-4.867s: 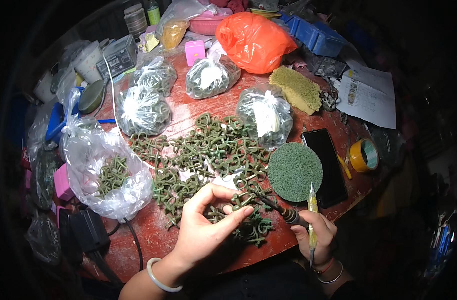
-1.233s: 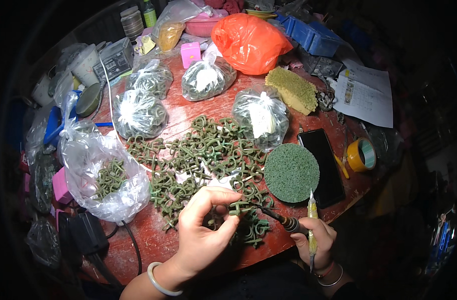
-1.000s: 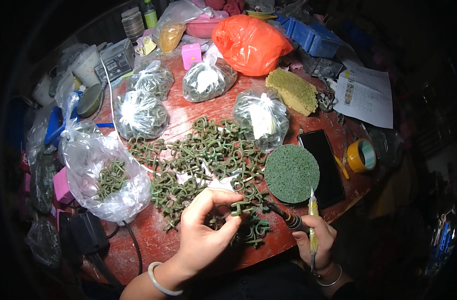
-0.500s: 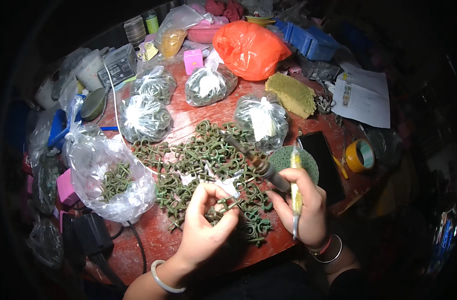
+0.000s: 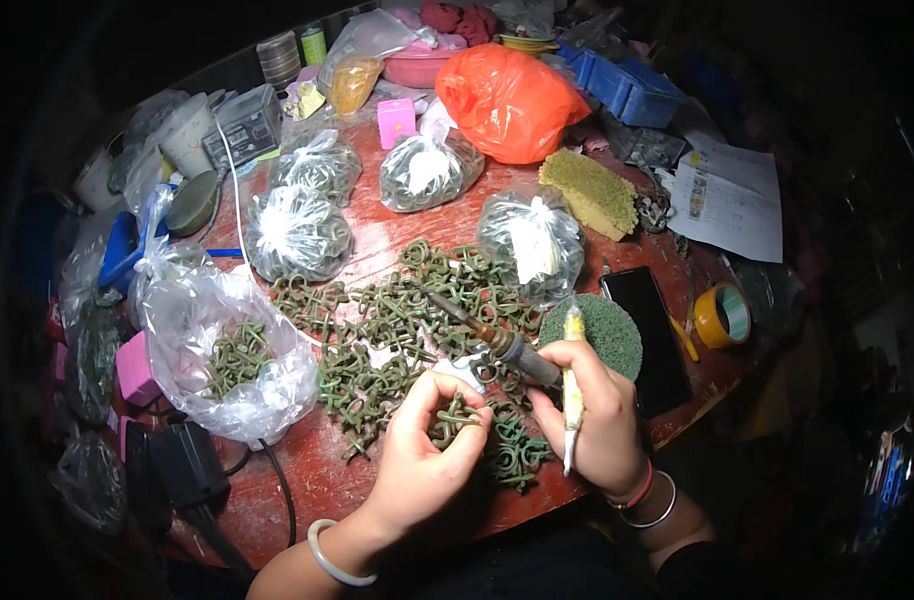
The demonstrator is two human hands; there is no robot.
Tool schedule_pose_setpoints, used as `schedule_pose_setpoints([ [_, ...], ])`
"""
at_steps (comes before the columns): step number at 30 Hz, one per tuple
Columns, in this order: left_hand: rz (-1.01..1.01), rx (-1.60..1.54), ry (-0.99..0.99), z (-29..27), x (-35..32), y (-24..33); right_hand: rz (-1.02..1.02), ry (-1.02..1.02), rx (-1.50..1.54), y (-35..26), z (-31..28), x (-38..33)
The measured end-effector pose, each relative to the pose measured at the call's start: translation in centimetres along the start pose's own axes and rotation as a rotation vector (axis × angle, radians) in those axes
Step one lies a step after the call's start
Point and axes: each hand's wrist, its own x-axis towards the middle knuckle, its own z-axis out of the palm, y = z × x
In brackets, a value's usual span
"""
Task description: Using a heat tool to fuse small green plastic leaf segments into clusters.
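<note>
My left hand [image 5: 417, 470] is closed, pinching a small dark-green ring-shaped piece [image 5: 457, 412] between thumb and fingers. My right hand [image 5: 607, 415] is wrapped round a soldering iron [image 5: 507, 348], its dark tip pointing up and left over the pile. The same hand also holds a slim tool [image 5: 573, 395] with a yellow-and-white handle and a pale pointed lower end. A spread-out pile of green ring-shaped pieces [image 5: 377, 375] lies in front of both hands. Beside the right hand is a round green pad [image 5: 617, 340], partly covered by the fingers.
An open plastic bag [image 5: 287, 390] with more pieces stands at left. Tied bags [image 5: 297, 235] sit behind the pile, with a red bag [image 5: 512, 100] farther back. At right lie a sponge [image 5: 587, 195], a phone [image 5: 647, 310] and a tape roll [image 5: 722, 315]. A white cord [image 5: 239, 220] crosses the left.
My right hand has tilted the soldering iron, its tip moving left and down over the pile. My left hand has shifted slightly right, still pinching the piece. The whole view has shifted slightly.
</note>
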Motion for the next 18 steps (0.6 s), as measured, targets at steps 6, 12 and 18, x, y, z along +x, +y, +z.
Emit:
schedule_pose_setpoints([
  [6, 0.023, 0.113, 0.006, 0.0, 0.0, 0.2, 0.144, 0.086, 0.106, -0.9, -0.7, -1.3],
  [12, -0.040, -0.060, -0.029, -0.2, 0.1, 0.4, 0.058, 0.043, -0.008, -1.4, -1.3, -1.0],
  [18, 0.154, 0.005, -0.091, -0.2, 0.5, -0.1, 0.130, 0.054, 0.169, -1.4, -1.0, -1.0],
])
